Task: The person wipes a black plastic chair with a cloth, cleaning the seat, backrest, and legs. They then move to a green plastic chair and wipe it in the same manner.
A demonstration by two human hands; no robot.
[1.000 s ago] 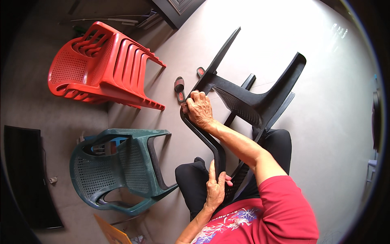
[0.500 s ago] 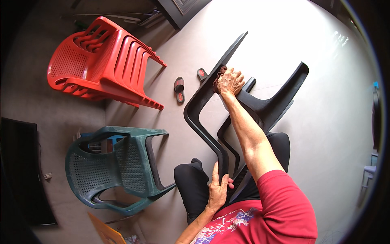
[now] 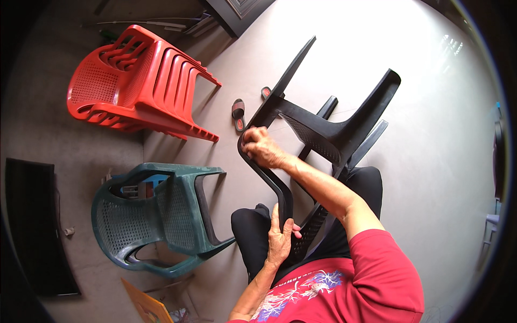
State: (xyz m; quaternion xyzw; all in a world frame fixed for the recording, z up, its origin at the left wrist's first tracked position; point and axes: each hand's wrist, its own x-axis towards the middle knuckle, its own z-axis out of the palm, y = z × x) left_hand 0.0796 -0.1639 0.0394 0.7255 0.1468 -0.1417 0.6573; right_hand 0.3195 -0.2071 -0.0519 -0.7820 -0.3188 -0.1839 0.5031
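Observation:
A black plastic armchair [image 3: 371, 110] lies tipped over in front of me, its back end against my lap and its legs pointing away. My left hand [image 3: 279, 242] grips the near end of its left armrest, with the thumb on top and fingers curled around the edge. On the bend of that same armrest, my right hand [image 3: 261, 149] is closed and pressed down. The dark reddish-brown cloth it held a moment before is now almost wholly hidden under the fingers.
A stack of red plastic chairs [image 3: 137, 86] stands at the far left, with a green plastic chair [image 3: 177, 215] nearer. Slippers [image 3: 238, 114] lie on the floor beyond the armrest. A dark flat screen [image 3: 37, 226] is at the left edge, an orange-yellow board [image 3: 145, 304] below.
My right hand has slid back toward me along the armrest, from near the front leg to the bend. My left hand keeps its hold. The chair has shifted slightly left in view.

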